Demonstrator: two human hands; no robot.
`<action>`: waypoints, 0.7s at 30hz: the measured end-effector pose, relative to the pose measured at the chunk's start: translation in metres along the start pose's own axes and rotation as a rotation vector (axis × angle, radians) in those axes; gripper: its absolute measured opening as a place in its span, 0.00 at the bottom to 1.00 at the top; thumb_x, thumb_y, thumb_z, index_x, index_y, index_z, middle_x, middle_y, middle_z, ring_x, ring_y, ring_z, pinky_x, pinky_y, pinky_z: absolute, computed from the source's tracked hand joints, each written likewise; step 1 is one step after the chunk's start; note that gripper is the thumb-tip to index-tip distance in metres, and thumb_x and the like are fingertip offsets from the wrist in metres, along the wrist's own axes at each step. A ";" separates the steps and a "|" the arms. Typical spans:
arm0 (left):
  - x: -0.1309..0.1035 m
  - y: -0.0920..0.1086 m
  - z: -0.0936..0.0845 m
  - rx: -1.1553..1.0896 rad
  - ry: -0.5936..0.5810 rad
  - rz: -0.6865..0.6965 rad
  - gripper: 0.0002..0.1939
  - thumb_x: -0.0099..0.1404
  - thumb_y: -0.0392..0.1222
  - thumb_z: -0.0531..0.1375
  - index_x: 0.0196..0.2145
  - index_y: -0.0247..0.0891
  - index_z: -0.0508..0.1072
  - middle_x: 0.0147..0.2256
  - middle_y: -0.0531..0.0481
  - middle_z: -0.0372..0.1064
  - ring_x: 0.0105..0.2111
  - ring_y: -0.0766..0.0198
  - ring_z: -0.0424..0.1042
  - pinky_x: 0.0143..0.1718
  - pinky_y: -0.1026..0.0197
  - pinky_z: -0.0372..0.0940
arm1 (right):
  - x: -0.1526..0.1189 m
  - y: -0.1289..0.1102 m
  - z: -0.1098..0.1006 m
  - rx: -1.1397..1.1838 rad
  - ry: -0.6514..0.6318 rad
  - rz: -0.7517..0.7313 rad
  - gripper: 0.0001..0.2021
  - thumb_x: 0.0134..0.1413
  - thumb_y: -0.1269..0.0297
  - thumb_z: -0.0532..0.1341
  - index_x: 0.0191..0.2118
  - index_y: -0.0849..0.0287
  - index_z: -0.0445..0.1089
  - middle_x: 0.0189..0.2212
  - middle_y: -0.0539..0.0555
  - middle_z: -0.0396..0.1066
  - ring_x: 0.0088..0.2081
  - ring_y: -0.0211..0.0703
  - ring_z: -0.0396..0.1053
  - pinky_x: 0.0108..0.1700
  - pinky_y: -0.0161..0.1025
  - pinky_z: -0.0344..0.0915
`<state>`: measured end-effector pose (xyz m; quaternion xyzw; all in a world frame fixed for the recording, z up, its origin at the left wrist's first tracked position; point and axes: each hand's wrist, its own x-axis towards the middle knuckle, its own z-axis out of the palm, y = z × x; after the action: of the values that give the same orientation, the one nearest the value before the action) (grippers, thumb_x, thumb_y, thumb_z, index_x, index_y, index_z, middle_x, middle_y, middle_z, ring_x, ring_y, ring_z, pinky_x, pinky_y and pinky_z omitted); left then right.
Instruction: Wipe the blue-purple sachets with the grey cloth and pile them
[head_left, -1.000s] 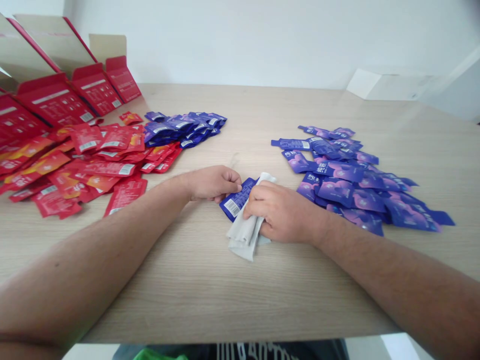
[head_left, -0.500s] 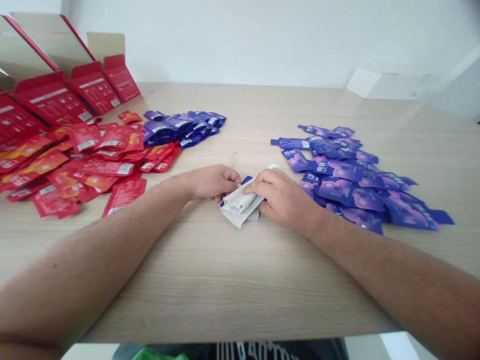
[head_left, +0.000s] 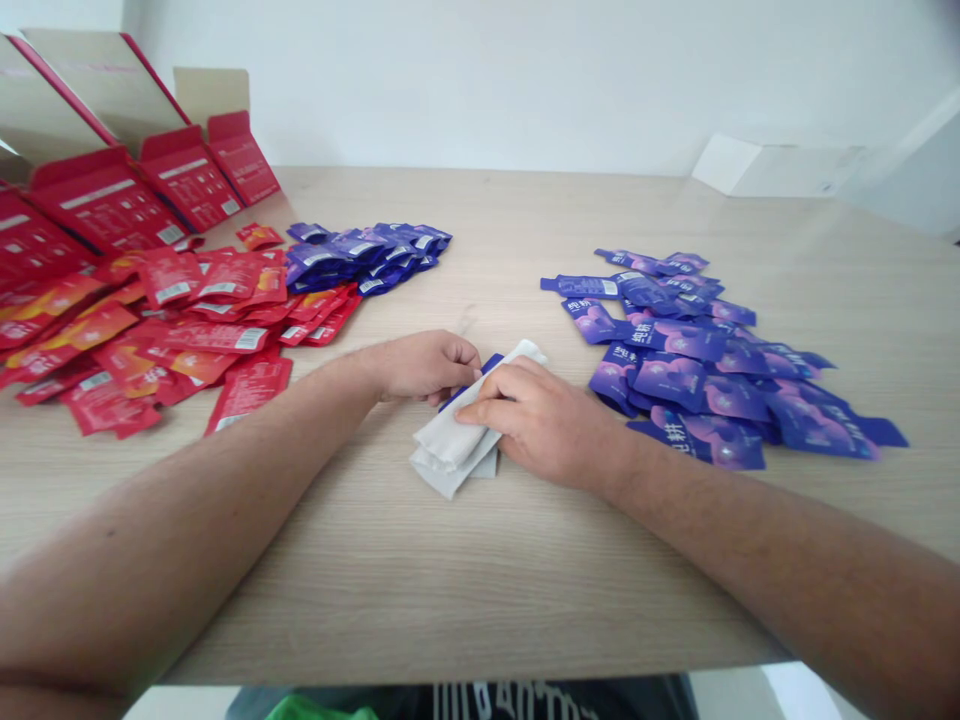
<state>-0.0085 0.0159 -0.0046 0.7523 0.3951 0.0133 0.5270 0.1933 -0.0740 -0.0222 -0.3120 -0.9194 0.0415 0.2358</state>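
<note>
In my right hand (head_left: 551, 420) is a folded white cloth (head_left: 457, 437), pinched under bent fingers and pressed down at the middle of the table. Beneath it lies a blue-purple pouch (head_left: 490, 364), of which only a strip along the edge shows. The fingers of my left hand (head_left: 431, 368) are closed at the pouch's left edge and hold it against the table. Just right of my right hand spreads a pile of purple pouches (head_left: 671, 380) printed with pink shapes.
Red pouches (head_left: 202, 360) are heaped at the left, with a stack of dark blue pouches (head_left: 367, 250) behind them. Several open red boxes (head_left: 109, 195) stand at the back left. A white box (head_left: 780, 172) lies by the wall at the back right.
My right hand has slid the cloth toward me and to the left across the pouch. My left hand has stayed in place.
</note>
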 end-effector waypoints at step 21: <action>-0.001 0.000 -0.001 0.000 -0.022 0.027 0.08 0.63 0.45 0.58 0.29 0.39 0.69 0.16 0.59 0.59 0.15 0.72 0.57 0.15 0.68 0.49 | 0.000 -0.003 0.000 0.045 -0.034 -0.058 0.17 0.57 0.75 0.59 0.51 0.57 0.73 0.42 0.57 0.70 0.47 0.48 0.64 0.52 0.47 0.63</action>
<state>-0.0093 0.0161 -0.0036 0.7575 0.3790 0.0121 0.5314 0.1919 -0.0763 -0.0214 -0.2790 -0.9308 0.0605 0.2284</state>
